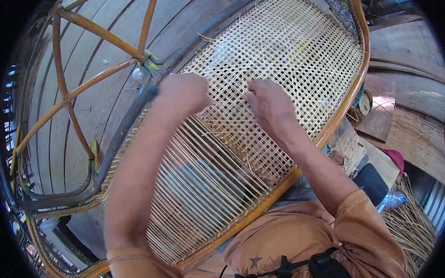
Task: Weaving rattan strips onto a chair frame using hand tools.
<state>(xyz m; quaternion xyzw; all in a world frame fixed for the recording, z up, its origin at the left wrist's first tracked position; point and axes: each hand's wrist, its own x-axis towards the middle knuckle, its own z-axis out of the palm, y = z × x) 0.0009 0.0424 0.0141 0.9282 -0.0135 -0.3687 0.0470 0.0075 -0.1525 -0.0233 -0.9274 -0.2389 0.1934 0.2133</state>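
A large curved furniture frame with a polished wooden rim (342,112) lies across my front, holding a cane panel (278,53). Its upper part is woven in an open lattice, while the lower part has only parallel cane strands (199,189) running across. Over the left side of the weave, next to the dark rail, my left hand (185,93) is closed in a fist and slightly blurred. My right hand (272,102) is curled just above the middle of the lattice, its fingers pinched together. Whatever either hand grips is too fine or hidden to make out.
Bent rattan poles (93,30) joined in a frame stand at the left over a plank floor (113,89). A dark rail (129,122) borders the panel. Loose cane strips (412,225), a plastic bottle (394,199) and wooden boards (413,132) lie to the right.
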